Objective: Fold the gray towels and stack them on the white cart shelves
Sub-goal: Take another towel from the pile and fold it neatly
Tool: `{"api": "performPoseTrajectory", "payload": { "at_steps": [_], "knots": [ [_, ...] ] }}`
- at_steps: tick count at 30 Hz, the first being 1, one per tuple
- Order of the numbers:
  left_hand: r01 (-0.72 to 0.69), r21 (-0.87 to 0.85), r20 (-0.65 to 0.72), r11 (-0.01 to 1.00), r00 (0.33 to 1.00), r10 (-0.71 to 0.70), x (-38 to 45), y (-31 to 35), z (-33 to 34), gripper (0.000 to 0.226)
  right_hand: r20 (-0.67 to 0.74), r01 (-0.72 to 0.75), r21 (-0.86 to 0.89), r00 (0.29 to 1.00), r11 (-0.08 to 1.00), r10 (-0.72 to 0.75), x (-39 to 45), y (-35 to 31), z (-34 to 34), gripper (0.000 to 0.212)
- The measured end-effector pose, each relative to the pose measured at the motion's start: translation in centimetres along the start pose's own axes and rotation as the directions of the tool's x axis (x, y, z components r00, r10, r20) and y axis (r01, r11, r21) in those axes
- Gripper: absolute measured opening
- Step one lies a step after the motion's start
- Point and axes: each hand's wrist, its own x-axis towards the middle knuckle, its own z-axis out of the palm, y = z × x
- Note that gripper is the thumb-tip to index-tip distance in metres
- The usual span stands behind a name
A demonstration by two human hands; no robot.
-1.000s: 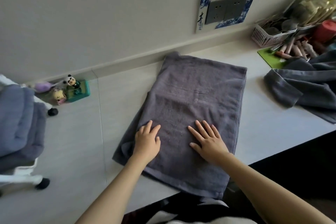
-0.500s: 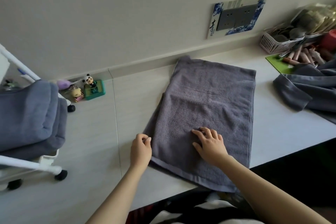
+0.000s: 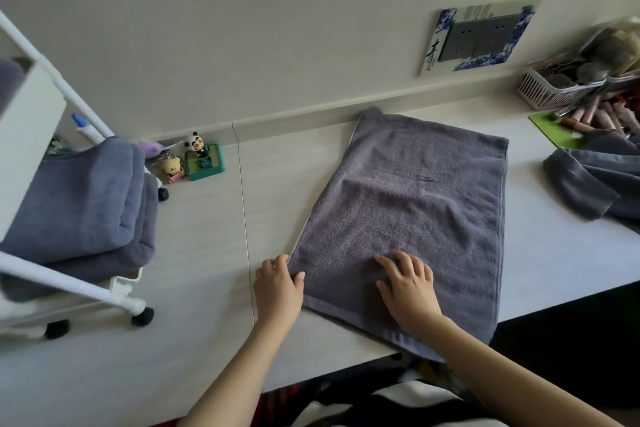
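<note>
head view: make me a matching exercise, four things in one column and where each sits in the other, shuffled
Things
1. flat gray towel
2. folded towels
3. panda figure
4. pink basket

Places
A. far right of the desk, by the wall
B. on the white cart shelf, left
C. middle of the desk, under the right hand
D. against the wall, just right of the cart

Pairs: 1-C, 2-B, 3-D, 4-A
</note>
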Motion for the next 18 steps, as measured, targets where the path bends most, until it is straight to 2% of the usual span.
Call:
{"api": "performPoseTrajectory", "payload": {
  "at_steps": [3,8,10,12,15,18],
  "knots": [
    [-0.055,0.017,0.020,0.998,0.998,0.055,0.0,0.1,0.5,0.054,-0.033,0.161,0.075,0.987,0.984,-0.159,-1.6,-0.3,0.9,0.032],
    [-0.089,-0.032,0.015,0.995,0.996,0.090,0.2,-0.1,1.0,0.068,-0.058,0.172,0.089,0.984,0.981,-0.167,-2.8,0.7,1.4,0.035],
    [-0.154,0.006,0.052,0.988,0.987,0.153,0.4,0.1,1.0,0.062,-0.089,0.177,0.062,0.981,0.982,-0.171,-3.2,1.5,1.4,0.034],
    [-0.213,0.033,0.086,0.977,0.974,0.209,0.3,0.6,0.9,0.049,-0.153,0.143,0.031,0.979,0.989,-0.137,-3.4,2.2,1.2,0.028],
    [-0.331,0.022,0.040,0.943,0.943,0.330,0.4,1.6,1.0,0.019,-0.264,0.012,-0.033,0.964,0.999,-0.020,-3.3,2.9,0.7,0.029],
    [-0.469,0.014,0.062,0.883,0.882,0.467,0.5,3.6,0.9,0.022,-0.273,-0.145,-0.120,0.956,0.982,0.108,-3.0,2.7,-0.4,0.040]
  ]
}}
